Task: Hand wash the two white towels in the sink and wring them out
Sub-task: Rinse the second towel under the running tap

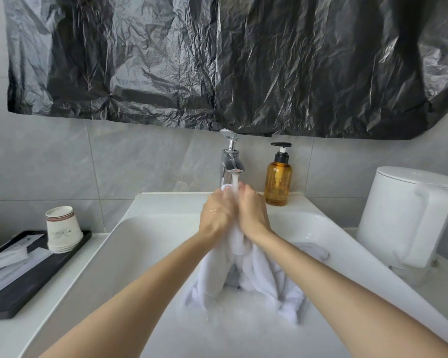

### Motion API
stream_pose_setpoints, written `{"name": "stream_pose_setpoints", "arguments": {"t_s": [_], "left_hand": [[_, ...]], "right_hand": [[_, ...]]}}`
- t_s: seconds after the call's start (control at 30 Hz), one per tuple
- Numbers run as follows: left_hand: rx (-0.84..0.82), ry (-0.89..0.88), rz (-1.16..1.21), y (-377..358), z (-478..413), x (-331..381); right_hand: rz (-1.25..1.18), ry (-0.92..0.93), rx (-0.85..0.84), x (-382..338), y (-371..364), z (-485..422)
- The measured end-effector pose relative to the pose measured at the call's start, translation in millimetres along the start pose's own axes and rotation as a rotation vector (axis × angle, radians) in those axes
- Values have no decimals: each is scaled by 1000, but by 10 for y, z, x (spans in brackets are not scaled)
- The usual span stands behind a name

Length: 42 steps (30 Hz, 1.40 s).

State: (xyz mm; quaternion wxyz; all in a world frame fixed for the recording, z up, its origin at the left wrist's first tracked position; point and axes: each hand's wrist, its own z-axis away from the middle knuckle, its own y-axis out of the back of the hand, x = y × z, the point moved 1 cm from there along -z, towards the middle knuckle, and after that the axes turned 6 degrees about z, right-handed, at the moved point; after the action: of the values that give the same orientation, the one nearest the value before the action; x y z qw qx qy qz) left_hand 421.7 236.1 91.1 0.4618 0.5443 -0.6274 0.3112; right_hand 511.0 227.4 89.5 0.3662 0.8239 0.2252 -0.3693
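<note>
Your left hand [216,215] and right hand [253,214] sit close together, both clamped on the bunched top of a wet white cloth towel [259,272] under the running chrome tap [231,161]. The towel's ends hang into the white ceramic sink [140,239].

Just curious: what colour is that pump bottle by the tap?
Pump bottle: amber, with a black pump top; head view.

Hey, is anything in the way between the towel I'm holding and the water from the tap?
Nothing visible does. The left hand and right hand grip the white towel right under the faucet, and the stream lands on its bunched top between them. The soap bottle stands apart, to the right.
</note>
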Motion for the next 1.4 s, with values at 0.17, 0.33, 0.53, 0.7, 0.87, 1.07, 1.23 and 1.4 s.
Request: {"name": "stream_pose_setpoints", "arguments": {"t_s": [0.17, 0.33, 0.53, 0.7, 0.87, 1.07, 1.23, 1.4], "left_hand": [[-23, -9, 89, -32, 40, 177], [178, 39, -20, 184, -141, -61], [51, 200, 72, 2, -43, -12], [17, 298, 97, -52, -7, -15], [112, 316, 202, 36, -98, 12], [2, 377, 271, -64, 27, 40], [118, 351, 278, -46, -68, 87], [45, 377, 264, -53, -57, 41]], "right_hand": [[162, 21, -19, 238, 183, -95], [-89, -11, -69, 30, 196, -31], [-58, 132, 88, -144, 26, 148], [90, -30, 51, -64, 21, -47], [-17, 119, -6, -134, 38, 206], [1, -115, 67, -53, 25, -81], [-120, 110, 31, -94, 90, 211], [-51, -84, 58, -109, 63, -79]]}}
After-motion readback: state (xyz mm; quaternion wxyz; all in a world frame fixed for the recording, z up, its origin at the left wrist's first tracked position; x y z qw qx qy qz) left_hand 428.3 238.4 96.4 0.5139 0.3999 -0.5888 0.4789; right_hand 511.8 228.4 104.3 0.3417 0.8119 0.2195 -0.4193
